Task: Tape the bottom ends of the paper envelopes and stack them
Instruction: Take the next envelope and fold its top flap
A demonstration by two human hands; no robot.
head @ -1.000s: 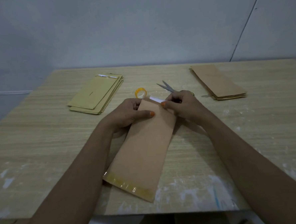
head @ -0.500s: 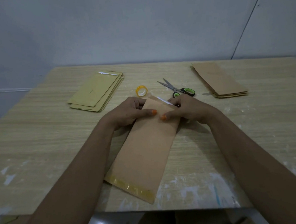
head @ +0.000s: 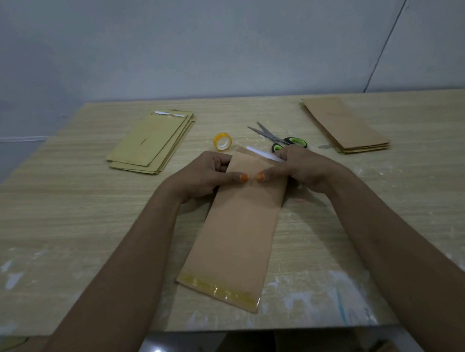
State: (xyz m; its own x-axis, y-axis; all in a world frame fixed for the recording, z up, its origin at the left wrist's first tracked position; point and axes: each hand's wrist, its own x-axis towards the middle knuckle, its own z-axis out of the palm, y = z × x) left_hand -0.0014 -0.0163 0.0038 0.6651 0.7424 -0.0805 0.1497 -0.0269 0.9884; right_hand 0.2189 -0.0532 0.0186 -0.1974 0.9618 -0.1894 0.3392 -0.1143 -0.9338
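At a pale wooden table (head: 65, 213), a person's left hand (head: 198, 175) and right hand (head: 301, 169) pinch the far end of a long brown paper envelope (head: 240, 229), thumbs now drawn together at its middle. Clear tape (head: 219, 289) already seals its near end, so stacking looks next.

A wood-grain bench (head: 65, 213) bears white smears along its near edge. Behind it stands a pale grey wall (head: 217, 40) with a dark diagonal line (head: 391, 32).
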